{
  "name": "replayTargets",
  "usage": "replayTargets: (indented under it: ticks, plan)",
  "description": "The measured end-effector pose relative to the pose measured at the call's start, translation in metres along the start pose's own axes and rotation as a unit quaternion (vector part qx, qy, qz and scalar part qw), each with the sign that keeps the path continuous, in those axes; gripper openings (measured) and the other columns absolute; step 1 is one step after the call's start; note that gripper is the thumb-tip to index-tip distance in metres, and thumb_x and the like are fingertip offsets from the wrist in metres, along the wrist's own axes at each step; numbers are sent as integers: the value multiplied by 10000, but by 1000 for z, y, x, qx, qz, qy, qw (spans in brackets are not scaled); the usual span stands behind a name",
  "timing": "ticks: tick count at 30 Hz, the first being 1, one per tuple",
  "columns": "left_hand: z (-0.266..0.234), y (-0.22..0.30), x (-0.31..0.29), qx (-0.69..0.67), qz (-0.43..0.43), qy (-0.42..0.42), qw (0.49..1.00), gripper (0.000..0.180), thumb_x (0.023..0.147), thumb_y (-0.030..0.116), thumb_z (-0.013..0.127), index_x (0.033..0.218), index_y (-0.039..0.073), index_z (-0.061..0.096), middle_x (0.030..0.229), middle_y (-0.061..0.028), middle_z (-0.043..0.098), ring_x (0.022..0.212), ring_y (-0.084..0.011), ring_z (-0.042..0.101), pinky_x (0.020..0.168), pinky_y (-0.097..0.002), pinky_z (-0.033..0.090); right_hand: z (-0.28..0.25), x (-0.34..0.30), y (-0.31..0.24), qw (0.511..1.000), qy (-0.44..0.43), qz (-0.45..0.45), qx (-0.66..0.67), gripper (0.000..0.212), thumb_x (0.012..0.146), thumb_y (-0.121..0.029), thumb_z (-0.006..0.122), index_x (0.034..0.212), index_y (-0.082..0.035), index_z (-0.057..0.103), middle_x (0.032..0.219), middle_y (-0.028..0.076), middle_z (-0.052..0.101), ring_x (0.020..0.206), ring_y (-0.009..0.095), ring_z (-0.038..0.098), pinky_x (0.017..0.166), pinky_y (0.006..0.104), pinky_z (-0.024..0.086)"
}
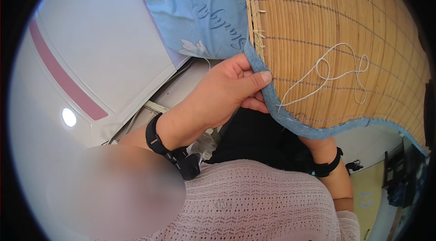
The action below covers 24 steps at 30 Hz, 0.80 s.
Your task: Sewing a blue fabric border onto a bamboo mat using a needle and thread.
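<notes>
While the left hand (229,82) pinches blue binding (272,100) at the edge of the bamboo mat (336,21) before the knit top (263,200), the right hand (318,145) is mostly underneath, grip hidden; edge-binding seems underway, next calling for keeping the strip flush.

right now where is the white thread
In the head view, the white thread lies right of centre, looped on the mat, just right of the left hand and above the blue edging.

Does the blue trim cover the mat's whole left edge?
No, the blue trim ends just above the left hand, leaving the mat edge beyond it bare.
</notes>
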<state>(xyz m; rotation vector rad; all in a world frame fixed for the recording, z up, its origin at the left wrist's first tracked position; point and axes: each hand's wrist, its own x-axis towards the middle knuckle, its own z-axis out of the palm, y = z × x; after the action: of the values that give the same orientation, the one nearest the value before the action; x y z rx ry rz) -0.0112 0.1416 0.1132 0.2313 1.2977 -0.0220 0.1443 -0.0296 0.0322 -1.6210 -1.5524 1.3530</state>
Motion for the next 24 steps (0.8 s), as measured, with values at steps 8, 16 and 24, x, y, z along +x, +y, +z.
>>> replayTargets:
  ticks: [8,16,24]
  plan:
    - [-3,-7,1,-6,-7,3,1000,243,870,169,504,1057,15,485,945,-89,593,766,-150,612,653,-263,532,12,7,-14,998,60,-16,25,445,793,-151,587,1216,-104,456,1226,84,465,1121,251,446,892,350,386]
    - [-5,-8,13,-16,-3,-8,1000,244,867,175,509,1059,24,494,930,-79,593,763,-136,606,656,-248,528,15,7,-18,995,95,-10,23,305,802,-72,540,1106,-47,536,1082,103,554,1021,260,520,854,360,410]
    - [-16,-22,29,10,49,55,997,225,846,147,527,1005,-10,513,892,-82,590,745,-136,593,652,-244,505,-18,-64,-4,789,199,362,456,126,853,-31,475,955,-4,544,1036,85,498,956,191,510,790,290,435]
